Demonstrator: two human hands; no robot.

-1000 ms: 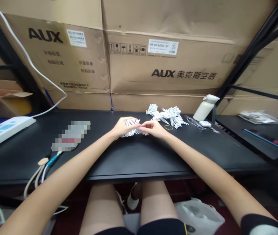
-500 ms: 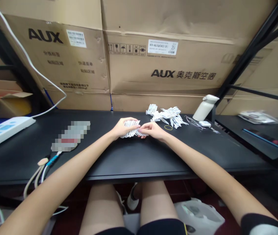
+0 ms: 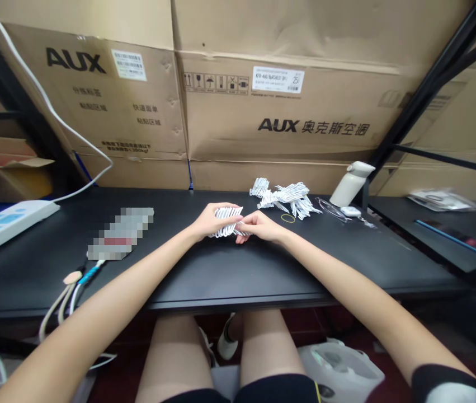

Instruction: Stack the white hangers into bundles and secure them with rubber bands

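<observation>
Over the middle of the black table, my left hand (image 3: 208,223) is closed around a bundle of thin white curved pieces (image 3: 225,219). They look like small hooks lined up side by side; their exact kind is too small to tell. Against the bundle's right end, my right hand (image 3: 260,226) pinches with thumb and fingers at several of the same white pieces, partly hidden by the fingers. A loose pile of such white pieces (image 3: 290,195) lies behind and to the right. A yellow rubber band (image 3: 288,218) is on the table just beyond my right hand.
A white bottle (image 3: 352,184), glasses (image 3: 330,208) and a small white case (image 3: 350,212) stand at the back right. On the left are a pixelated flat object (image 3: 122,234) with a cord and a power strip (image 3: 15,224). Large cardboard boxes (image 3: 229,134) wall the back.
Both hands stay nearly in place. The bundle has turned slightly and moved a little right, and my right fingers have shifted at its end.
</observation>
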